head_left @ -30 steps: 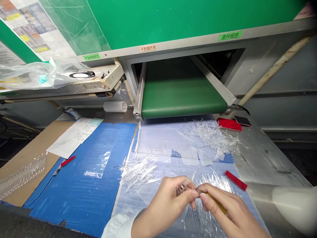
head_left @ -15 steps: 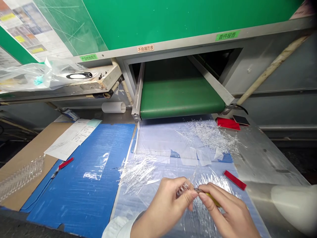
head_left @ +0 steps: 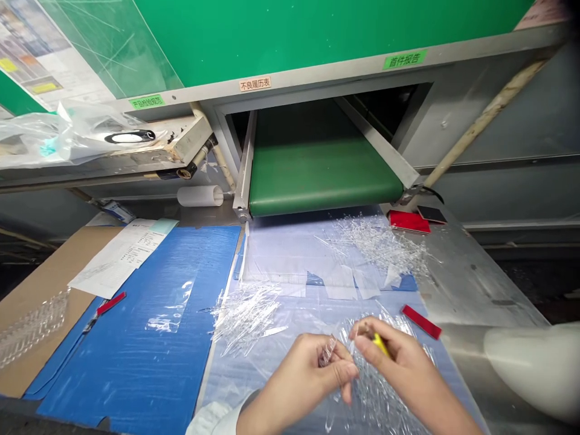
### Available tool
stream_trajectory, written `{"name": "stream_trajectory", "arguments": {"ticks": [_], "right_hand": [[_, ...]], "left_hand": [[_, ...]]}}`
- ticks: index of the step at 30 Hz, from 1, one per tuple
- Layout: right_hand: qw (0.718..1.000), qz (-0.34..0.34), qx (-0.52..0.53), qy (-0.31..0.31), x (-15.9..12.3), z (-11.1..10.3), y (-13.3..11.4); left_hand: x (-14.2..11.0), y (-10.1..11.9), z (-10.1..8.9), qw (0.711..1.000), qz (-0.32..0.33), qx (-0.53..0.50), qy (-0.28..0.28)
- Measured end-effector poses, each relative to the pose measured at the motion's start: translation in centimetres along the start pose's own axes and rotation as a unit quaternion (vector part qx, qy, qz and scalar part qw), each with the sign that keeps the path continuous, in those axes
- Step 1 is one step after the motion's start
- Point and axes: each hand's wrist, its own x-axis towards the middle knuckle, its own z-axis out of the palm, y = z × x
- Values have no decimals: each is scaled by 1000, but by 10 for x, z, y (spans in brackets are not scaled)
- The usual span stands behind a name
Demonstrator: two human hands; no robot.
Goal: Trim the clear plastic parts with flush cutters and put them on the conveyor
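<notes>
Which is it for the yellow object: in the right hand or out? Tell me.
In. The yellow object shows inside the curled right hand, which hides the rest of it.

Thin clear plastic strips [head_left: 378, 389]: glossy, smooth
Blue rectangular plastic-looking sheet [head_left: 127, 362]: shiny (finely scuffed)
Flat grey metal tabletop [head_left: 453, 251]: smooth, dull sheen

Green panel [head_left: 335, 36] above, grey wall [head_left: 512, 151], green conveyor belt [head_left: 321, 175] in an opening [head_left: 392, 118], steel worktop [head_left: 471, 266]
</notes>
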Motion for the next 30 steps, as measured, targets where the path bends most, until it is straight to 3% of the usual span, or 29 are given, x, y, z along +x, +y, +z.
{"name": "stream_trajectory", "arguments": {"ticks": [4,7,10,13,16,20,23,26,30], "right_hand": [[1000,0,-26,0,10,-4,1],[982,32,-188,-8,15,-22,24],[949,68,-306,-22,12,-34,52],[944,93,-317,-15,3,-33,58],[968,87,-236,-21,0,-21,35],[997,34,-21,-64,6,-3,0],[991,3,91,-96,14,-3,-7],[982,-13,144,-124,19,-10,-5],[986,1,126,-112,18,-15,-3]], "left_hand": [[4,-6,-7,999,29,-4,39],[6,-13,-13,995,23,-36,87],[8,-18,-15,986,3,-150,77],[12,-18,-10,980,0,-194,47],[13,-13,0,993,26,-115,27],[12,-6,8,998,46,-28,-36],[12,-5,7,992,27,-96,-74],[12,-8,3,965,-23,-227,-133],[10,-8,-2,977,-8,-193,-91]]}}
